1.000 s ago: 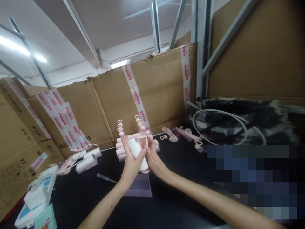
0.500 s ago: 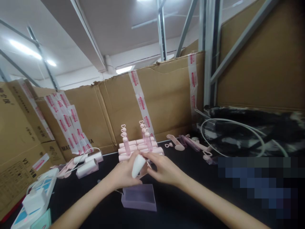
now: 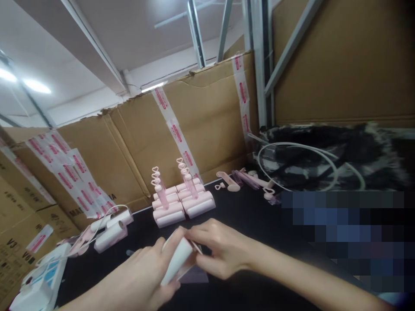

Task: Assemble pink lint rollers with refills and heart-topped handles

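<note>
My left hand [image 3: 142, 270] is wrapped round a white casing with a rounded side [image 3: 177, 261], held tilted above the black table. At its far right edge my right hand [image 3: 218, 250] pinches a thin pinkish piece, mostly covered by the fingers. A translucent purple box [image 3: 197, 277] lies beneath, largely hidden by my hands. Beyond them, several pink-and-white casings [image 3: 171, 217] stand in two columns. Translucent pink tubes with heart-shaped tops [image 3: 164, 198] rise from them.
At the left lie several white casings [image 3: 112, 236] with a cable, beside a white-and-blue power strip [image 3: 53, 270]. Pink and purple parts [image 3: 231, 183] are scattered at the back right, near a looped white cable [image 3: 298, 144]. Cardboard [image 3: 136, 147] walls the table's back.
My view has shifted, and both hands now appear lower and nearer with the white casing. It is turned to show more of its side, and my hands now cover most of the purple box.
</note>
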The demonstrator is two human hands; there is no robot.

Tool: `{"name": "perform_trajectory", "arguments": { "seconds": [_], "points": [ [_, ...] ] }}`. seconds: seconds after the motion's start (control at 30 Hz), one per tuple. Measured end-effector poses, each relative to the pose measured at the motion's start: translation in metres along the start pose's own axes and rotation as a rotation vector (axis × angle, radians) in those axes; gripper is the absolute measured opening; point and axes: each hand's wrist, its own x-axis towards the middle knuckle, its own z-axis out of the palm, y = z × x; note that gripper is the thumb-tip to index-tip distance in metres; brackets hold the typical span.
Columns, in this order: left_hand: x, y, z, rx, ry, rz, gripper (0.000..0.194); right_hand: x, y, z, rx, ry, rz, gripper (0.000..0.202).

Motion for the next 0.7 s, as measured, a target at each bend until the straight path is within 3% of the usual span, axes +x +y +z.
{"name": "perform_trajectory", "arguments": {
  "seconds": [0.1,0.23,0.4,0.53,0.63,0.7],
  "points": [
    [-0.01,0.007,-0.001,0.034,-0.006,-0.03,0.069,-0.001,-0.01,0.002,0.068,0.041,0.045,0.009],
    [-0.008,-0.002,0.006,0.044,0.078,-0.04,0.073,0.002,-0.017,-0.005,0.252,-0.035,0.223,0.008],
    [0.009,-0.024,0.018,0.032,0.192,-0.027,0.087,0.006,-0.007,-0.015,0.515,-0.072,0.323,0.036],
    [0.022,-0.02,0.019,-0.268,0.309,-0.094,0.092,0.006,0.015,-0.005,0.901,-0.005,0.363,0.064],
    [0.028,-0.011,0.018,-0.605,0.505,-0.088,0.1,0.009,0.023,0.011,1.073,0.1,0.43,0.047],
    [0.029,-0.011,0.021,-0.722,0.525,-0.048,0.107,0.011,0.023,0.02,1.093,0.173,0.47,0.032]
  ]
}}
